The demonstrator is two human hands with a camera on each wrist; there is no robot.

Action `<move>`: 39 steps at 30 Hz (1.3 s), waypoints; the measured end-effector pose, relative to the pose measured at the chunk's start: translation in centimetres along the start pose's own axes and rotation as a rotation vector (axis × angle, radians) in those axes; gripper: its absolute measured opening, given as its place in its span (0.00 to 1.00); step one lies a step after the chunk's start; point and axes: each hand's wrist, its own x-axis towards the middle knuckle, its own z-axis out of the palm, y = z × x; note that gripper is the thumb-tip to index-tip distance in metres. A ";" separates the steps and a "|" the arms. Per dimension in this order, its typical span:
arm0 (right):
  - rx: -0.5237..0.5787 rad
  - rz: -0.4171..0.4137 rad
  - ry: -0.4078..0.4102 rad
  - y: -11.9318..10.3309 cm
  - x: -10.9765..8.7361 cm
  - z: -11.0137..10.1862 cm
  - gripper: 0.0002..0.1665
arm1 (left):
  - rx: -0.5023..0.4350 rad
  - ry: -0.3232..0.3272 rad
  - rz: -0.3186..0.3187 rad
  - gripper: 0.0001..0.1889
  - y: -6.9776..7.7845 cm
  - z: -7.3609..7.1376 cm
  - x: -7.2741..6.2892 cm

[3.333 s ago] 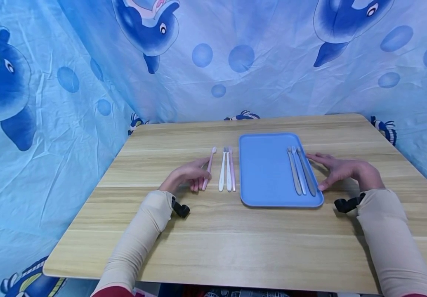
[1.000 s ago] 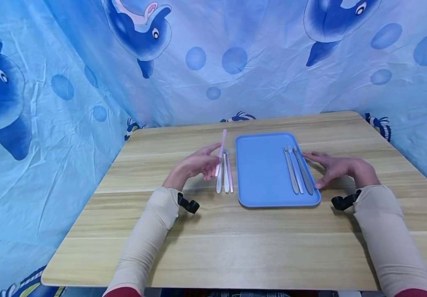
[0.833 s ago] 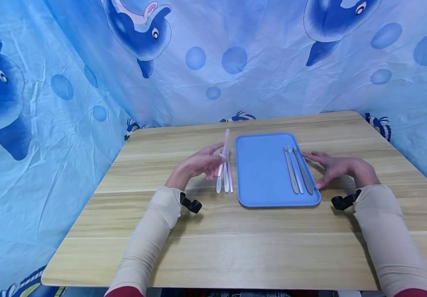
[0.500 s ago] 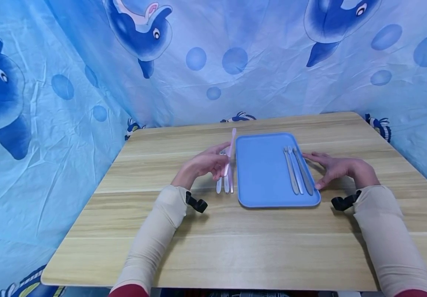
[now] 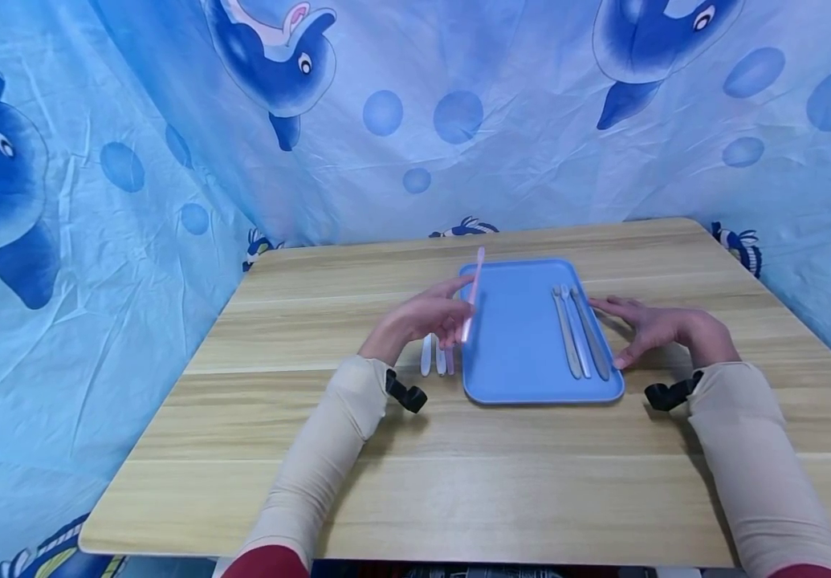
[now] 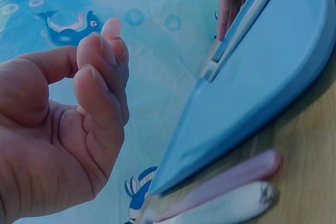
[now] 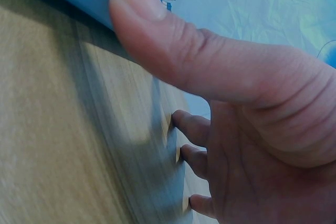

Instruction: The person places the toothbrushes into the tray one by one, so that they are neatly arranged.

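Observation:
My left hand [image 5: 425, 315] pinches a pink toothbrush [image 5: 478, 277], held raised and tilted above the left rim of the blue tray [image 5: 512, 361]. In the left wrist view, that toothbrush is mostly hidden behind the fingers. My right hand [image 5: 664, 333] is spread at the tray's right side, its thumb [image 7: 152, 30] against the rim and the other fingertips down on the table. Inside the tray, along its right side, lie two grey toothbrushes [image 5: 567, 333] and a pale blue one [image 5: 580, 333] between them.
On the wooden table [image 5: 314, 482], left of the tray, lie two white toothbrushes [image 5: 425, 357] and another pink one [image 6: 236, 179], partly covered by my left hand in the head view. A blue dolphin-print curtain [image 5: 502, 185] hangs behind and beside the table.
My left hand picked the pink toothbrush off the table and carried it right, past the other toothbrushes, to over the tray's left rim. The right hand stayed at the tray.

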 end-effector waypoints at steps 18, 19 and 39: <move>-0.011 0.010 -0.002 0.0 0.1 -0.2 0.75 | -0.004 -0.036 0.003 0.41 0.7 2.8 2.2; -0.012 0.011 -0.002 -0.1 0.1 -0.2 0.75 | -0.006 -0.036 0.005 0.41 0.7 3.0 2.3; 0.000 0.011 -0.009 -0.3 0.0 -0.4 0.74 | -0.029 -0.025 -0.032 0.41 1.4 6.1 4.4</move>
